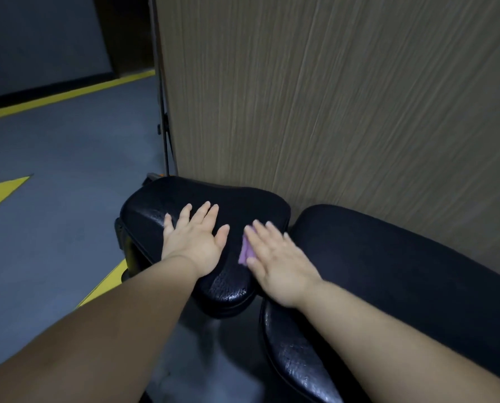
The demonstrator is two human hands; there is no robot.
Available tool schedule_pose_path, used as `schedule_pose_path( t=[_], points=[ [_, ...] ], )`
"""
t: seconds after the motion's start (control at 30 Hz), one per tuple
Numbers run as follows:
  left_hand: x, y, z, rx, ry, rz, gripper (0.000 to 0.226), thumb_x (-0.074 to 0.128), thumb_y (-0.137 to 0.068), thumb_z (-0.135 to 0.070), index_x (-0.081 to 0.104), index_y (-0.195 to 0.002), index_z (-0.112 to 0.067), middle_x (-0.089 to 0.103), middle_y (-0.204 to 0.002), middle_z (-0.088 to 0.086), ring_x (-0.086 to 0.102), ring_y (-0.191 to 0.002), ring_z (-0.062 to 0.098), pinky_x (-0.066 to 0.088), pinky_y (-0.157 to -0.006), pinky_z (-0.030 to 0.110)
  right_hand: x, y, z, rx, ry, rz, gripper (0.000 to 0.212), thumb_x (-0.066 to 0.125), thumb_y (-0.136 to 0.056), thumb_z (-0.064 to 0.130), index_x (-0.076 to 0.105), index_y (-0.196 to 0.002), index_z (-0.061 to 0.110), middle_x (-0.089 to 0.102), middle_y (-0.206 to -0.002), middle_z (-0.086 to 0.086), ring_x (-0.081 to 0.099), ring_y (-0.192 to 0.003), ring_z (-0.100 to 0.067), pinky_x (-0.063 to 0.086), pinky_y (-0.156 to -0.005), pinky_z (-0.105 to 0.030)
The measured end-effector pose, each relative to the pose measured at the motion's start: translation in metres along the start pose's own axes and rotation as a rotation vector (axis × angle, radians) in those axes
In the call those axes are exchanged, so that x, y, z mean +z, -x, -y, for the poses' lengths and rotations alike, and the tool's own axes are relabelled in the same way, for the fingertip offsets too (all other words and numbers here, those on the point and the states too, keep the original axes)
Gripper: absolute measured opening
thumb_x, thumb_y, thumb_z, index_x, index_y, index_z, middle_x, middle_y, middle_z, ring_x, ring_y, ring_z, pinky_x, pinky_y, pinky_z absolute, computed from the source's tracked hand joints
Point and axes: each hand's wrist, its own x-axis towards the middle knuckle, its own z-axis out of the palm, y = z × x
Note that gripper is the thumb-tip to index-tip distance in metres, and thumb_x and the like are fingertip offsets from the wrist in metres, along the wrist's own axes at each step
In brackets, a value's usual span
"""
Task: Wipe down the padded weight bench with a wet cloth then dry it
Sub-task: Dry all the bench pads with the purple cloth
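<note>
The black padded bench has a short seat pad (243, 205) ahead of me and a long back pad (388, 257) running to the lower right. My left hand (195, 239) lies flat on the seat pad with its fingers spread. My right hand (275, 263) presses flat on a purple cloth (244, 251) at the seat pad's right side, next to the gap between the two pads. Only a narrow strip of the cloth shows beside the palm. The near edges of both pads shine as if wet.
A tall wood-grain panel (344, 97) stands directly behind the bench. A thin black cable (165, 126) runs down the panel's left edge. Grey floor (53, 170) with yellow markings (4, 193) spreads to the left. The bench's dark frame (126, 245) shows under the seat.
</note>
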Motion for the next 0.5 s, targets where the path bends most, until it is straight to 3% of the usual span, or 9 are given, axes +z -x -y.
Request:
schedule_pose_path(
  t=[0.13,0.3,0.33,0.43,0.5],
  points=[
    [0.001,-0.001,0.000,0.006,0.015,-0.021,0.059,0.013,-0.099,-0.056,0.009,-0.154,-0.035,0.004,-0.161,-0.017,-0.005,-0.149,0.017,-0.006,-0.119,0.050,-0.008,-0.034,-0.018,0.230,-0.057,0.027,0.058,0.018,-0.103,0.040,-0.003,-0.153,0.019,-0.008,-0.161,-0.001,-0.007,-0.147,-0.019,-0.003,-0.120,-0.038],
    [0.004,-0.001,0.001,0.009,0.020,-0.045,0.058,0.014,-0.100,-0.055,0.010,-0.154,-0.036,0.005,-0.161,-0.018,-0.004,-0.149,0.016,-0.005,-0.119,0.050,-0.006,-0.001,0.003,0.098,-0.017,0.020,0.060,0.021,-0.102,0.038,-0.004,-0.153,0.017,-0.009,-0.160,-0.002,-0.008,-0.147,-0.023,-0.003,-0.119,-0.036],
    [0.004,-0.002,0.002,0.011,0.021,-0.045,0.058,0.014,-0.100,-0.055,0.011,-0.154,-0.035,0.005,-0.161,-0.018,-0.004,-0.149,0.016,-0.005,-0.119,0.050,-0.003,0.013,0.011,0.023,0.014,0.016,0.061,0.022,-0.100,0.038,0.002,-0.153,0.015,-0.002,-0.161,-0.004,-0.001,-0.148,-0.025,0.001,-0.118,-0.036],
    [0.004,-0.002,0.002,0.015,0.025,-0.042,0.058,0.014,-0.100,-0.054,0.011,-0.154,-0.035,0.005,-0.161,-0.017,-0.004,-0.149,0.016,-0.005,-0.119,0.050,0.012,0.044,0.023,-0.137,0.140,-0.004,0.065,0.033,-0.085,0.044,0.041,-0.142,0.014,0.044,-0.147,-0.006,0.044,-0.133,-0.027,0.033,-0.106,-0.037],
    [0.004,-0.003,0.003,0.017,0.026,-0.041,0.058,0.015,-0.100,-0.054,0.011,-0.154,-0.035,0.005,-0.161,-0.017,-0.004,-0.149,0.017,-0.005,-0.119,0.050,0.013,0.043,0.021,-0.116,0.136,0.029,0.065,0.032,-0.084,0.047,0.043,-0.141,0.018,0.046,-0.145,-0.002,0.043,-0.134,-0.023,0.036,-0.104,-0.037]
  ],
)
